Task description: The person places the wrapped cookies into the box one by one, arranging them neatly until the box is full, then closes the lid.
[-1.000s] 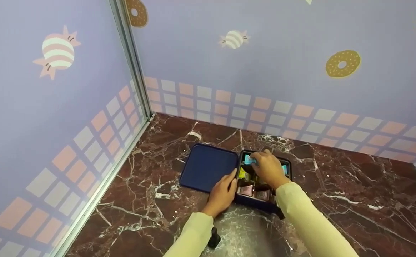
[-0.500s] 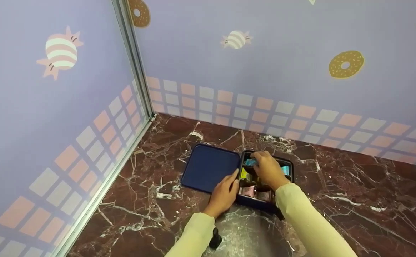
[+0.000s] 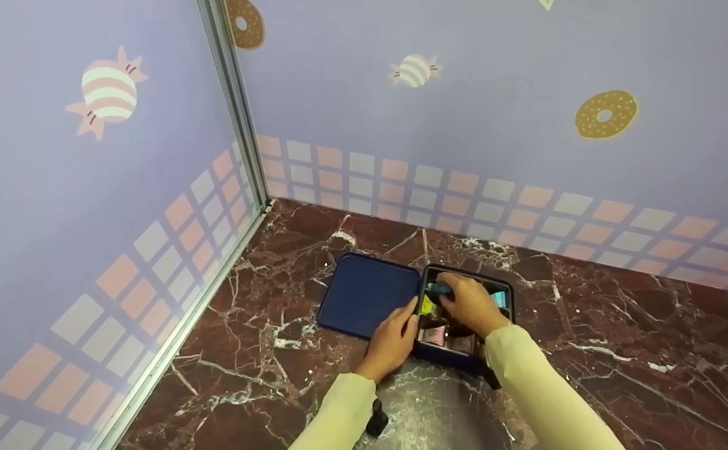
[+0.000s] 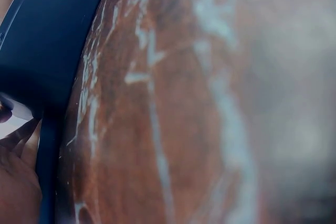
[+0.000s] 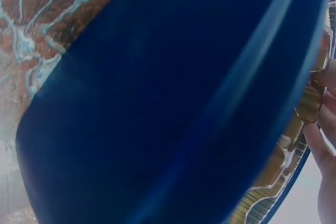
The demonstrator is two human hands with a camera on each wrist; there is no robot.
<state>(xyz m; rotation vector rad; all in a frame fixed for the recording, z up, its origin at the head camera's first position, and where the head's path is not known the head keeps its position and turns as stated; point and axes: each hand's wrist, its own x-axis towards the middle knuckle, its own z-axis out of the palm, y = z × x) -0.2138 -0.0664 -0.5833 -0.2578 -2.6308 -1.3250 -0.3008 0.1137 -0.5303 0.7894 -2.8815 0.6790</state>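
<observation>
Lower centre of frame: your right hand (image 3: 471, 304) drew the pinched blue packet (image 3: 438, 288) lower in the box (image 3: 463, 356); your left hand (image 3: 393, 335) stayed gripping its edge.

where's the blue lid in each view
head: the lid lies flat at lower centre, left of the open box.
left wrist: its dark blue edge fills the upper left.
right wrist: the lid fills most of the frame.
shared landmark: the red marble counter, also seen top left in the right wrist view.
</observation>
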